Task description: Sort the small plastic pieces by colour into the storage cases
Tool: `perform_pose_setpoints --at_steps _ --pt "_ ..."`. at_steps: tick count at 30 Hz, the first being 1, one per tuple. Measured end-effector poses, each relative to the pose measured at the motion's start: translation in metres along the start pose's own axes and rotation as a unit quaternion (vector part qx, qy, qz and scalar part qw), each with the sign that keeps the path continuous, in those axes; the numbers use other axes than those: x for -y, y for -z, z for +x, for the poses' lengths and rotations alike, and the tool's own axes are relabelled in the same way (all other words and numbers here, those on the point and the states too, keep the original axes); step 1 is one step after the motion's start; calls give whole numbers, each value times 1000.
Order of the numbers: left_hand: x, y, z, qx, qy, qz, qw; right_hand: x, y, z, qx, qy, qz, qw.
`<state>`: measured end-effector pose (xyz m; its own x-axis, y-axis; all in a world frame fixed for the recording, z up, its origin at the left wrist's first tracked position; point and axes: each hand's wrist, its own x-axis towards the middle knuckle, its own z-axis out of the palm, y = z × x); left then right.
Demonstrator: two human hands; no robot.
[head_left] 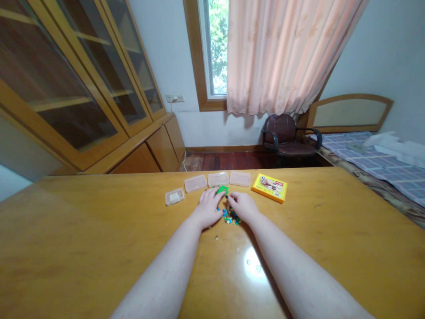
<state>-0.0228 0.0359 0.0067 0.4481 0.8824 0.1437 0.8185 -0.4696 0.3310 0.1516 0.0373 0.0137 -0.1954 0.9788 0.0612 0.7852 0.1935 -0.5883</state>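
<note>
Forearms (172, 266) are occupying the lower frame; at centre, a spread left hand (209, 209) is flanking colourful pieces (227, 218); whether the right hand (245, 206) is pinching any, I can't tell.

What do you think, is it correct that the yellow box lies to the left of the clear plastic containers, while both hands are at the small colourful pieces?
Not quite: in the head view, the yellow box lies to the right of the clear plastic containers. The left hand and right hand are indeed at the small colourful pieces.
</note>
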Motion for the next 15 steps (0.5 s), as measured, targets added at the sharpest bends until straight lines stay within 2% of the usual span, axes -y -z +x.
perform_pose_setpoints --at_steps 4,8,15 --pt "1 -4 0 -8 32 22 999 3 -1 -2 24 61 12 998" --pt "-1 -5 2 -41 60 39 997 2 -3 -2 27 106 3 994" --pt "0 -1 7 -92 62 17 994 3 -2 -2 21 128 7 992"
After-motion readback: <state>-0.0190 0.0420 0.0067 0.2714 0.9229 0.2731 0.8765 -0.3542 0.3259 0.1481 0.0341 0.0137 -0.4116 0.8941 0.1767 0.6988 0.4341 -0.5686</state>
